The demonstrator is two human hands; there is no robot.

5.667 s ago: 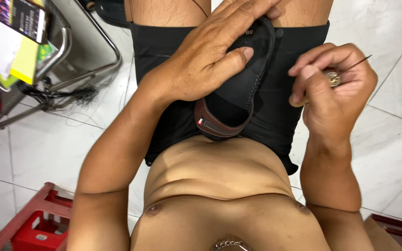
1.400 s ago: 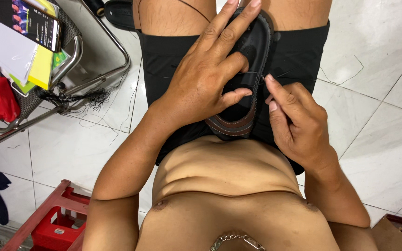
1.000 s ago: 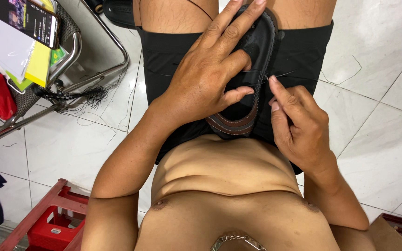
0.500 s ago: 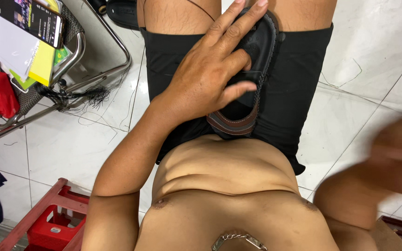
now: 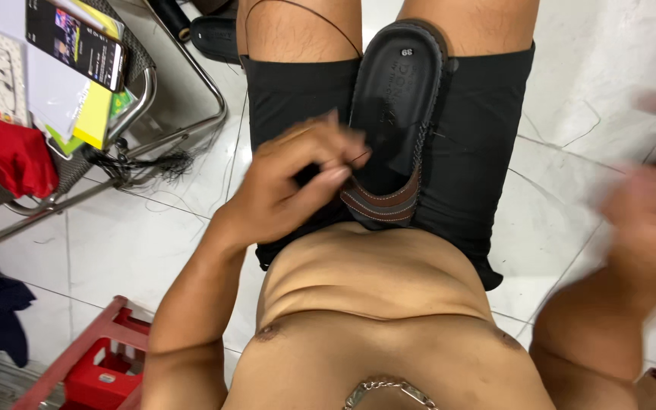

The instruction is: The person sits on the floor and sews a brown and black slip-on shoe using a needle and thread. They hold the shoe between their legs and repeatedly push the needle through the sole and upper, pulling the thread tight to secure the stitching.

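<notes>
On lap, black sandal (image 5: 395, 99), left hand (image 5: 291, 186) grip pinching its edge, right hand (image 5: 651, 201) blurred, grip unclear

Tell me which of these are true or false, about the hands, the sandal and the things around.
1. The sandal lies sole-up on the person's lap. True.
2. The left hand is at the sandal's edge. True.
3. The right hand presses on the sandal. False: it is off to the side, blurred, clear of it.
4. The crate on the floor is blue. False: it is red.
5. A phone lies on the papers at upper left. True.
</notes>
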